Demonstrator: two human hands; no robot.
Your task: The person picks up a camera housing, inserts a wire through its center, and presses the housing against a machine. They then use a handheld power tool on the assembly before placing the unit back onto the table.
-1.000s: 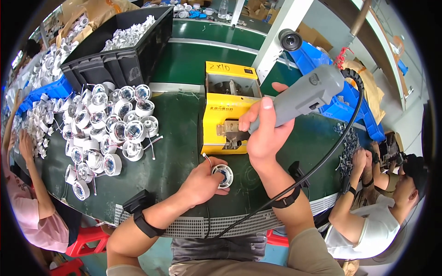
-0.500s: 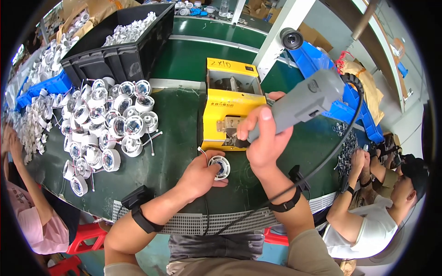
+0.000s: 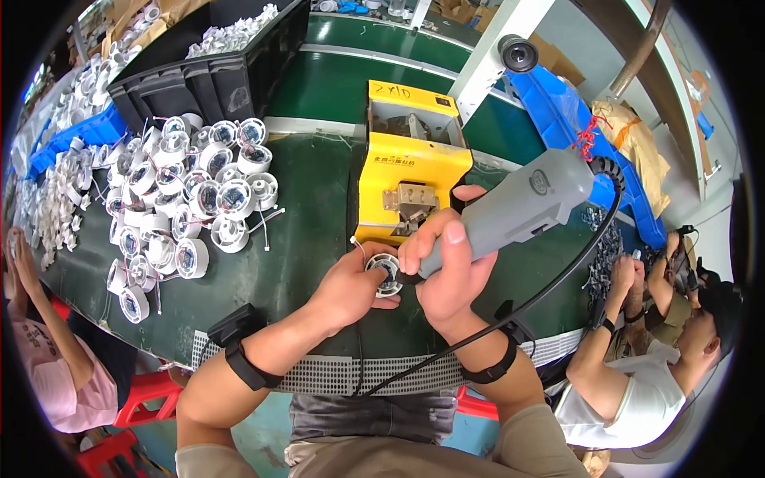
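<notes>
My left hand (image 3: 347,288) grips a round white plastic housing (image 3: 394,290) with a circuit board inside, low over the green table. A thin wire with a small white connector (image 3: 355,241) sticks up beside my left thumb. Wrapped in my right hand (image 3: 450,275) is a grey corded electric screwdriver (image 3: 526,195), tilted so its dark nose meets the right side of the housing. My fingers hide its tip. Just beyond both hands stands a yellow screw feeder (image 3: 410,171) with a metal block on its front.
Many similar white housings (image 3: 191,199) with wires lie piled on the left. Behind them stands a black crate (image 3: 199,88) of white parts. The screwdriver's black cable (image 3: 550,291) arcs across my right forearm. Blue trays (image 3: 550,111) stand at right. A co-worker (image 3: 629,382) sits on each side.
My right hand has brought the screwdriver from the feeder's front down and left to the housing. My left hand still holds the housing in nearly the same place.
</notes>
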